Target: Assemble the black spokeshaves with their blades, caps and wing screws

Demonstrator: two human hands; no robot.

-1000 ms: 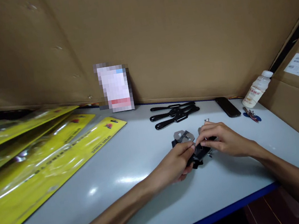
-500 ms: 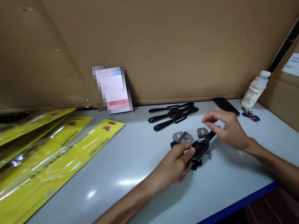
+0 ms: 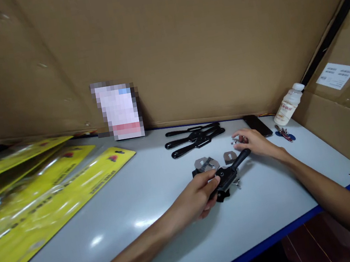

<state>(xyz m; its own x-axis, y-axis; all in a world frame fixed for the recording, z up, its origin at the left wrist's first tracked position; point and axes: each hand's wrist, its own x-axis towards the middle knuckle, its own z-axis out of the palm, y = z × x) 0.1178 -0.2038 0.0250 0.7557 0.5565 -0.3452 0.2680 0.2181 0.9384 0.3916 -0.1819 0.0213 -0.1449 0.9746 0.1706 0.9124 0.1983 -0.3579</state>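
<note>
Black tool [image 3: 228, 176] in left hand [image 3: 201, 194], grip closed, long axis aslant, handle [image 3: 242, 158] away rightward, covered end unclear.

From my end, the widest free lane is the bare tabletop [image 3: 155, 176] between the yellow packages [image 3: 59, 220] and the left hand [image 3: 198, 196]; another opens in front of the right forearm, down to the blue edge. Around the grip it's tight — the held black tool [image 3: 227, 175] juts toward the right hand [image 3: 250, 142], with metal plates [image 3: 230, 156] on its far side and small metal pieces [image 3: 237, 183] beside it. Behind them I have a narrow strip before the black-handled tools [image 3: 203, 141]. The phone [image 3: 258, 125] sits just beyond the right hand, the leaning bottle [image 3: 289, 106] blocks the far right corner, and the cardboard wall [image 3: 182, 50] closes off the back.
</note>
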